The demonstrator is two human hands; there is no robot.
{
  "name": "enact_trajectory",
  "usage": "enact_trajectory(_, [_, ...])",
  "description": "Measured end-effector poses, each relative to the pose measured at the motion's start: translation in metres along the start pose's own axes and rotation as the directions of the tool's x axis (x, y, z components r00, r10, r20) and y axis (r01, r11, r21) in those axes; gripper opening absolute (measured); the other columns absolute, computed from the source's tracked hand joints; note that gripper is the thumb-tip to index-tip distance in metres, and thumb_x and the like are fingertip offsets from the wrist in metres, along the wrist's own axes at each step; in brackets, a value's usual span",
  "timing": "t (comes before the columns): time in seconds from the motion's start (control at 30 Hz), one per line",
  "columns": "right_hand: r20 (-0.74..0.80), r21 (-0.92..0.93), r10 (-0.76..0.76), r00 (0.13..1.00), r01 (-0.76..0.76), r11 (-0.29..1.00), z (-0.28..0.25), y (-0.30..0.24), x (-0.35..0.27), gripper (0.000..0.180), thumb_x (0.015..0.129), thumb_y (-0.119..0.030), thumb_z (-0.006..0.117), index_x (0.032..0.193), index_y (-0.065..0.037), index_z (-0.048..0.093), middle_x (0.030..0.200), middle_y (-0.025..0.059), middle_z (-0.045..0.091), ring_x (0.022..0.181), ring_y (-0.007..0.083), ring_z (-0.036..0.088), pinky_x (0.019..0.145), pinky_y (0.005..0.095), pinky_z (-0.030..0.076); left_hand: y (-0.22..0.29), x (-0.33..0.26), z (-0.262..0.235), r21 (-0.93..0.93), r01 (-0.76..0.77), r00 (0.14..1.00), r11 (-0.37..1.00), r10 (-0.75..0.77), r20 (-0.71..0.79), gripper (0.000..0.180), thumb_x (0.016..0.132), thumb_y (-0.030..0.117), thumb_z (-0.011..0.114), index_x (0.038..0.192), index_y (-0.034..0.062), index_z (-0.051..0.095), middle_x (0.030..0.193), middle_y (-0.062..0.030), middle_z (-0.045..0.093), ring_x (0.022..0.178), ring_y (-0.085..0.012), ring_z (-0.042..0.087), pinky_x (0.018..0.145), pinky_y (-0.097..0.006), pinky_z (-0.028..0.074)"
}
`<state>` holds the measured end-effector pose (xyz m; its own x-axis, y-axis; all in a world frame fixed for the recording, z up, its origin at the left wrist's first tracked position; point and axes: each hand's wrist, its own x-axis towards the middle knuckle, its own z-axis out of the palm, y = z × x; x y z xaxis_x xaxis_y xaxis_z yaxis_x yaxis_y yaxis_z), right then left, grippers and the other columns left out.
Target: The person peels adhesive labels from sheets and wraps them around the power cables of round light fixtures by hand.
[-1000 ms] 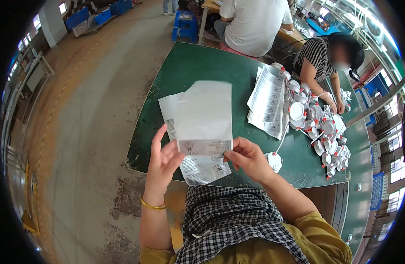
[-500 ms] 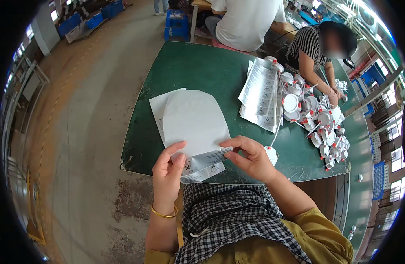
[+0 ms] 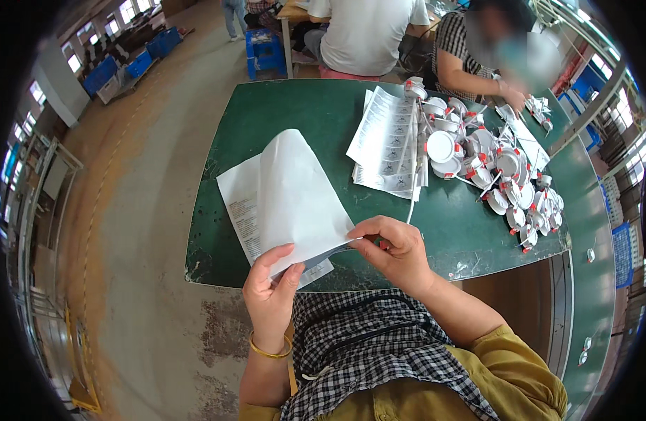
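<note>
Both my hands hold a white paper sheet being folded over at the near edge of the green table. My left hand pinches its lower left corner. My right hand pinches the lower right edge. The top part of the sheet curves back toward me, blank side up. Under it lies another white sheet with printed text, flat on the table.
A stack of printed sheets lies at the table's middle. Several round white lamp fittings with wires crowd the right side. Two other people sit at the far edge, one in a white shirt. Blue crates stand on the concrete floor.
The sheet, held up flat a second ago, has been bent over and brought down. My hands have come closer together at its lower edge.
</note>
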<state>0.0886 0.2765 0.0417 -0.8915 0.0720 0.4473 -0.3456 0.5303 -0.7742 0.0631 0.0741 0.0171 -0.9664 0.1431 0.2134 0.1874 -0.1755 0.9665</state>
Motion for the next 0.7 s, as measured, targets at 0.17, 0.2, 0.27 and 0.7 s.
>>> enact_trajectory(0.17, [-0.087,-0.018,-0.120,0.989,0.119,0.993,-0.007,0.005,-0.007,0.020,0.076,0.001,0.071,0.093,-0.004,0.062,0.083,0.0070,0.065,0.066,0.0175,0.061,0.055,0.0278,0.048,-0.005,-0.006,0.017,-0.097,0.084,0.995,0.992,-0.088,-0.041,0.025,0.086,0.003,0.066,0.110,-0.0007,0.060,0.102,-0.0050,0.062,0.088,-0.0091,0.059,0.078,-0.024,0.049])
enact_trajectory(0.2, [-0.108,-0.051,-0.183,0.977,0.179,0.983,-0.009,0.007,-0.008,0.021,0.075,0.001,0.071,0.094,-0.004,0.062,0.083,0.0076,0.065,0.066,0.0197,0.061,0.056,0.0294,0.048,-0.007,-0.008,0.019,-0.088,0.081,0.996,0.993,-0.085,-0.038,0.025,0.086,0.003,0.066,0.110,-0.0007,0.060,0.102,-0.0050,0.062,0.088,-0.0091,0.059,0.078,-0.024,0.049])
enact_trajectory(0.27, [-0.131,-0.078,-0.252,0.959,0.243,0.967,-0.011,0.007,-0.008,0.022,0.075,0.001,0.071,0.094,-0.004,0.061,0.082,0.0082,0.065,0.067,0.0218,0.061,0.056,0.0310,0.048,-0.006,-0.009,0.023,-0.114,0.135,0.989,0.984,-0.140,-0.042,0.025,0.087,0.004,0.066,0.111,-0.0006,0.060,0.102,-0.0051,0.063,0.089,-0.0094,0.059,0.078,-0.023,0.048])
enact_trajectory(0.7, [-0.178,-0.099,-0.279,0.944,0.265,0.959,-0.023,0.010,-0.020,0.019,0.072,0.001,0.071,0.088,-0.003,0.062,0.087,0.0098,0.062,0.074,0.0255,0.060,0.062,0.0329,0.049,-0.003,-0.019,0.039,-0.177,0.200,0.978,0.964,-0.207,-0.019,0.029,0.088,0.004,0.064,0.115,-0.0027,0.057,0.107,-0.0057,0.061,0.093,-0.0087,0.058,0.081,-0.022,0.047])
